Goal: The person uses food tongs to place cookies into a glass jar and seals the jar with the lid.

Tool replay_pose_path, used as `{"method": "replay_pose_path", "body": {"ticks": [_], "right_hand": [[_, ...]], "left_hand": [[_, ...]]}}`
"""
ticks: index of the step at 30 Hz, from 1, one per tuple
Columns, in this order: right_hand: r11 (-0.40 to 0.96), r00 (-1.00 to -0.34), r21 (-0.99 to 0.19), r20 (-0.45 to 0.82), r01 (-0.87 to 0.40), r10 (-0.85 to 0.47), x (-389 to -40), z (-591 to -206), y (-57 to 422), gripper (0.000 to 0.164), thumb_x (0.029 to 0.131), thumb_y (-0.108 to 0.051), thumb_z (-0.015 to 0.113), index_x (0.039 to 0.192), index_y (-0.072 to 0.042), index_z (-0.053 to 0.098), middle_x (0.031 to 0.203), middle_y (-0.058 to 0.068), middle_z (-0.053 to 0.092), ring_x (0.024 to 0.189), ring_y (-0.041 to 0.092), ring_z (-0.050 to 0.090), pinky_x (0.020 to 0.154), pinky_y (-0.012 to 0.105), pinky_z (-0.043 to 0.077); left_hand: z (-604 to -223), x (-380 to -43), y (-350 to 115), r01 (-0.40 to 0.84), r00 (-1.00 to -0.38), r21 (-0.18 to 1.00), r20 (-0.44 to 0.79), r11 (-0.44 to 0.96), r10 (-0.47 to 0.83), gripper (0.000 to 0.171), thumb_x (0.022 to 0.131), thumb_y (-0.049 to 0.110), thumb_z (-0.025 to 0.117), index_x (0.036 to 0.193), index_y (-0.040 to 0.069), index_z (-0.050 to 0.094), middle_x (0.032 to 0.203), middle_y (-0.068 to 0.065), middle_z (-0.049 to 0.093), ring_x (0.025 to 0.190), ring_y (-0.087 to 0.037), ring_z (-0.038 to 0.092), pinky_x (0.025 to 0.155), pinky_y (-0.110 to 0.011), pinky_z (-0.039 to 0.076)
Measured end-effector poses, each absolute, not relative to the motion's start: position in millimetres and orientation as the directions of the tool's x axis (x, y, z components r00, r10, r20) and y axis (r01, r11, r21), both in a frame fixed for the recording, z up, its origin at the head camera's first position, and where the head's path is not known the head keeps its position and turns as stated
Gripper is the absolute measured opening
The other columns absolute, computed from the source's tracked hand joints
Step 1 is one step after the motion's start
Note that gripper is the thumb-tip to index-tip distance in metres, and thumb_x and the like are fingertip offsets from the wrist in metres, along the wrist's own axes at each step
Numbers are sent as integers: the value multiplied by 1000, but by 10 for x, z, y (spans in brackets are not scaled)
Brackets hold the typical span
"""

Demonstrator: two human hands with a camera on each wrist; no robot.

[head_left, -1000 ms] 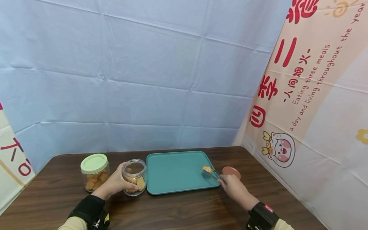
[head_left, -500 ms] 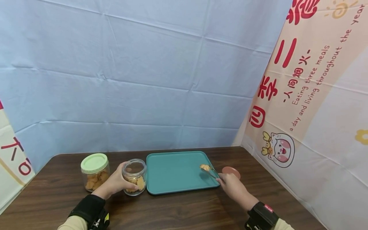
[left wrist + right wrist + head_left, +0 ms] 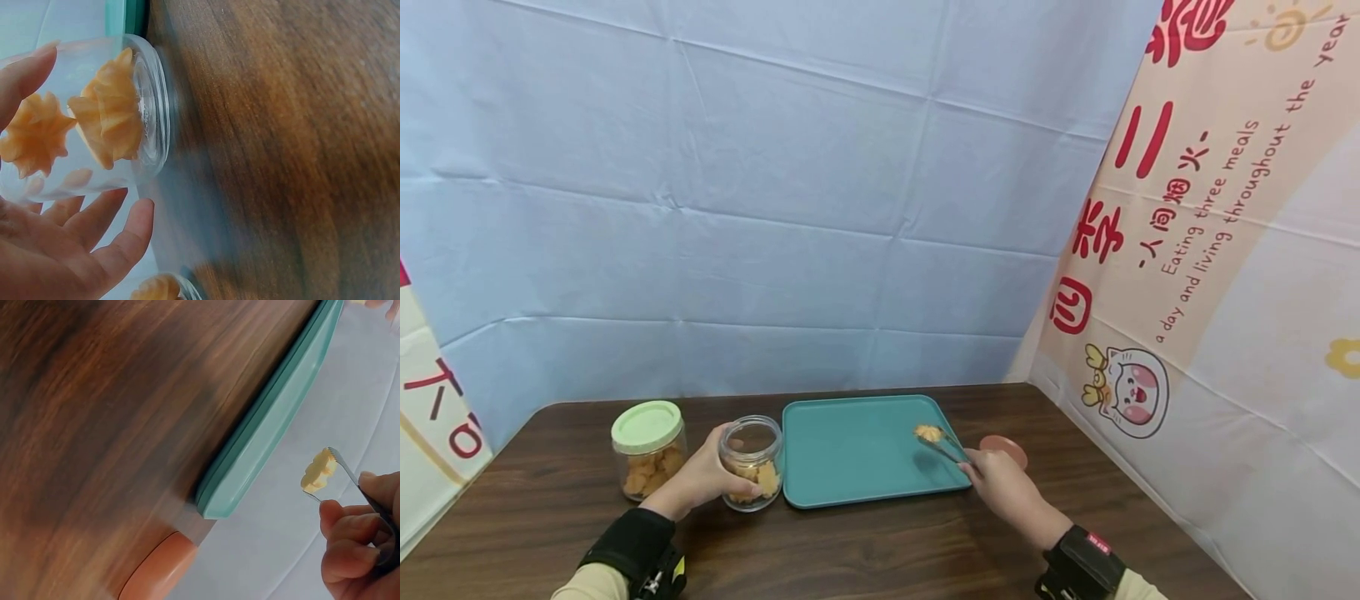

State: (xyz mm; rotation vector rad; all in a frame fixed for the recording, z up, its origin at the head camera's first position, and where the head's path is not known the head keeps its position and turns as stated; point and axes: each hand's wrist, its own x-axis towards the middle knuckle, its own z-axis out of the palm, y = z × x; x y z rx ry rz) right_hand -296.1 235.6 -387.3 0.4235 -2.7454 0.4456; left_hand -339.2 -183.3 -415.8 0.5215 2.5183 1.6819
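Note:
My left hand [image 3: 707, 477] grips a clear lidless jar [image 3: 751, 457] at the left edge of the teal tray [image 3: 850, 454]. Star-shaped cookies [image 3: 112, 112] lie inside, seen through its wall in the left wrist view; thumb and fingers wrap its two sides. In my right hand [image 3: 1009, 490] is a pair of metal tongs [image 3: 347, 469], their serrated tips closed on one pale yellow cookie [image 3: 319, 470]. That cookie is held up over the right part of the tray, with a shadow below it.
A second jar with a light green lid [image 3: 646, 425] stands left of my left forearm, filled with brownish cookies. A round pinkish-orange lid [image 3: 1004, 447] lies on the dark wooden table [image 3: 865, 542], beyond my right hand. Fabric sheets [image 3: 790, 208] hang behind and beside the table.
My right hand has moved slightly left, carrying the tongs and cookie farther in over the tray. The left hand and its jar have stayed in place.

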Motion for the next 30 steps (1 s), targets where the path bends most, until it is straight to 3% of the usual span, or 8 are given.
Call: {"method": "replay_pose_path", "body": {"ticks": [8,16,25,30], "right_hand": [[904,-898,-252,369,-345,-240,-2943,-3877,2333,22,91,-2,66,108,13,66,99,23,70,83,24,69,65,32,54],[900,-891,-243,376,-361,-255,-2936,-3872,2326,22,91,-2,66,107,13,66,101,24,69,91,31,69,74,40,56],[869,-854,-223,401,-441,-331,-2923,-3831,2309,22,92,0,64,110,13,65,95,22,69,83,28,69,69,36,56],[868,-861,-235,389,-436,-327,-2934,-3829,2293,24,92,-2,63,112,13,65,99,24,69,86,30,69,71,38,56]], "left_hand": [[-4165,-3401,-1833,225,-946,905,114,361,304,104,72,5,85,145,-10,12,134,-37,36,112,-40,52,85,-45,50],[-4151,-3391,-1843,221,-945,905,107,363,311,105,73,6,85,145,-10,10,135,-37,35,114,-42,50,86,-47,49],[-4161,-3386,-1849,229,-945,904,117,361,306,104,73,5,84,145,-10,11,134,-36,36,112,-41,51,86,-47,49],[-4168,-3388,-1844,229,-945,906,119,356,306,104,73,3,84,146,-10,10,135,-37,35,113,-42,51,85,-47,49]]}}
